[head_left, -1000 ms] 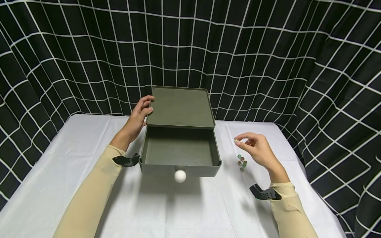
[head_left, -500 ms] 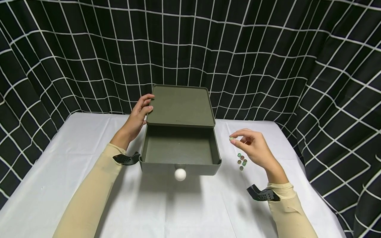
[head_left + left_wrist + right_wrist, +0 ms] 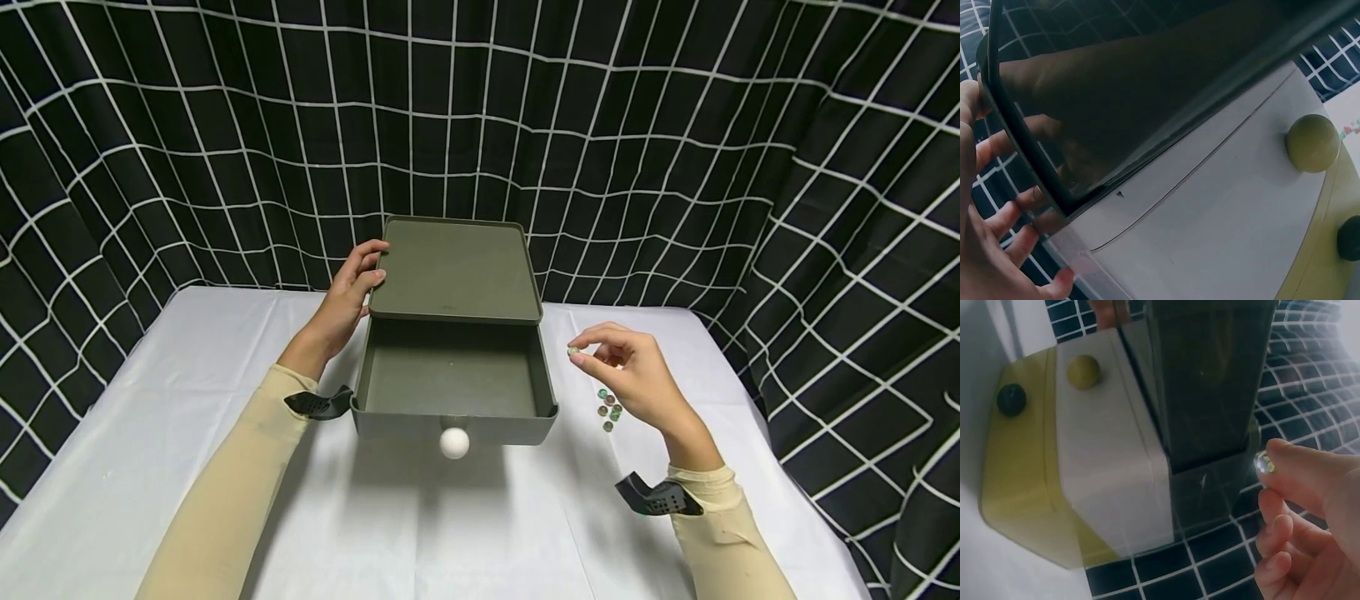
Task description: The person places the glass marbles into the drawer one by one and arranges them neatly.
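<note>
In the head view, a drawer unit with an olive-green top (image 3: 456,271) has its upper drawer (image 3: 405,428) pulled out toward me. A round white knob (image 3: 453,443) is on the drawer's front, and no contents show inside. My left hand (image 3: 339,307) rests against the unit's left side, fingertips at the edge of the top; the left wrist view shows its fingers (image 3: 1022,244) spread along the side. My right hand (image 3: 637,375) pinches a small clear glass marble (image 3: 1265,464) between thumb and index finger, in the air just right of the drawer.
Several green and brown marbles (image 3: 609,410) lie on the white-covered table (image 3: 547,517), below my right hand. Under the green drawer, the wrist views show a white drawer (image 3: 1107,437) and a yellow one (image 3: 1022,456), each with a knob. A black gridded curtain (image 3: 465,108) surrounds the table.
My right hand has moved left toward the drawer with the marble between its fingertips. The left hand and the drawer have stayed in place.
</note>
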### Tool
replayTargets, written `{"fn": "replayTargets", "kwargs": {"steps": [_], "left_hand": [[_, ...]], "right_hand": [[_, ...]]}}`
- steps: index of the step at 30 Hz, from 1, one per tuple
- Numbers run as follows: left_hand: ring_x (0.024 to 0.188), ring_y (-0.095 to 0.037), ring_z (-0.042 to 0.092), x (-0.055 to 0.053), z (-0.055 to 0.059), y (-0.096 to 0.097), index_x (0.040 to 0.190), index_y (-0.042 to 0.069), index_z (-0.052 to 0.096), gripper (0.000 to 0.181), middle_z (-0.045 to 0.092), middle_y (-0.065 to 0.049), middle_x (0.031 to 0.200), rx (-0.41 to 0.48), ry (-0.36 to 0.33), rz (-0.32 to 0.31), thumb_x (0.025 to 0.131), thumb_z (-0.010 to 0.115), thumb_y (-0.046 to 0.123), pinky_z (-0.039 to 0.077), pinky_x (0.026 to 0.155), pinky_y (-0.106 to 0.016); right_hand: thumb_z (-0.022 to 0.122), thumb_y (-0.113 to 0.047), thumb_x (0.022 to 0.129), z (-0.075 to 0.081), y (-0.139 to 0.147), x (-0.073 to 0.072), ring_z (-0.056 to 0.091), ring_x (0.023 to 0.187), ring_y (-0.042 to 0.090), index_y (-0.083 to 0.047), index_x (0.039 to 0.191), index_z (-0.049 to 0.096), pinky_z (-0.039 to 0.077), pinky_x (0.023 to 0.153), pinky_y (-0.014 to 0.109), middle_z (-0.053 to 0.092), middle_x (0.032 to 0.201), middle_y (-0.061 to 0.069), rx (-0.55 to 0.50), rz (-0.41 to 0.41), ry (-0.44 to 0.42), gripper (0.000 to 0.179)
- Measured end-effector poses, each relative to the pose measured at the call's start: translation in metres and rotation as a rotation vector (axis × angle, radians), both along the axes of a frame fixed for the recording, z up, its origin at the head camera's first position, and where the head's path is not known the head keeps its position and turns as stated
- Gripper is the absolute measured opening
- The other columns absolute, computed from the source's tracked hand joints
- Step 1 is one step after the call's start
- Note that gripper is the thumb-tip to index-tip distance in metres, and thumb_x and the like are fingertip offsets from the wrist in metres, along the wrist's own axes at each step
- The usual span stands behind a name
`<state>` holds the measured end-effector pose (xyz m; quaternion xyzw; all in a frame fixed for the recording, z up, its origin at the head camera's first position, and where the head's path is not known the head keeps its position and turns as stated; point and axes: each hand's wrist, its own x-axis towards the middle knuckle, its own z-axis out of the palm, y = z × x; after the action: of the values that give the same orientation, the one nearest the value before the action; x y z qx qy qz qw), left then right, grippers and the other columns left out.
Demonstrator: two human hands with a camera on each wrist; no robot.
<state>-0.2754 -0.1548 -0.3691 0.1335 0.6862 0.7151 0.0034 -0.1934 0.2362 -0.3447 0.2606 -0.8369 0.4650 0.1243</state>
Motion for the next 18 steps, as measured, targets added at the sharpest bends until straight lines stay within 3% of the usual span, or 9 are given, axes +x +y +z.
{"fn": "replayTargets", "kwargs": {"steps": [10, 18], "left_hand": [[0.150, -0.032, 0.022, 0.000, -0.001, -0.001, 0.147, 0.026, 0.037, 0.047, 0.019, -0.009, 0.163, -0.004, 0.005, 0.001, 0.101, 0.045, 0.029, 0.015, 0.113, -0.075], [0.147, -0.032, 0.026, 0.000, -0.001, 0.000, 0.148, 0.025, 0.036, 0.048, 0.021, -0.010, 0.161, 0.009, 0.006, -0.004, 0.101, 0.044, 0.028, 0.017, 0.113, -0.074]], "right_hand": [[0.071, 0.009, 0.085, 0.011, -0.013, 0.009, 0.048, 0.062, 0.004, 0.000, 0.094, 0.075, 0.043, 0.060, 0.020, 0.066, 0.096, -0.010, -0.064, 0.058, 0.052, 0.013], [0.072, 0.010, 0.084, 0.017, -0.024, 0.015, 0.050, 0.066, 0.004, -0.001, 0.095, 0.075, 0.045, 0.063, 0.017, 0.065, 0.095, -0.009, -0.043, 0.084, 0.074, 0.016]]}}
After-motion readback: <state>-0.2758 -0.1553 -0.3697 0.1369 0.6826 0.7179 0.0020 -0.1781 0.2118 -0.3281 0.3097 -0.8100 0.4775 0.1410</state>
